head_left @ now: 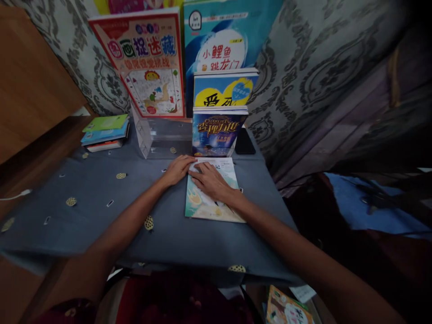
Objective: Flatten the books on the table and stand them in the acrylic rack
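A thin pale green and cream book (224, 212) lies on the cloth-covered table before me, its cover facing up. My right hand (211, 181) rests on the upper part of that book, palm down, fingers spread over the cover. Beside its upper left corner is my left hand (178, 171), fingers stretched toward the corner and touching near it; their tips are partly hidden. Just behind the book, a clear acrylic stand (165, 139) holds upright books: a dark blue one (214, 135), a yellow and blue one (216, 90), a red-bordered one (151, 67) and a teal one (229, 27).
On the left, a small stack of books (106, 130) lies flat on the table (81, 175). A black phone-like object (245, 141) lies right of the stand. Patterned curtain hangs behind. Below the front edge, an orange book (286, 308) shows. A white cable (20, 194) is at far left.
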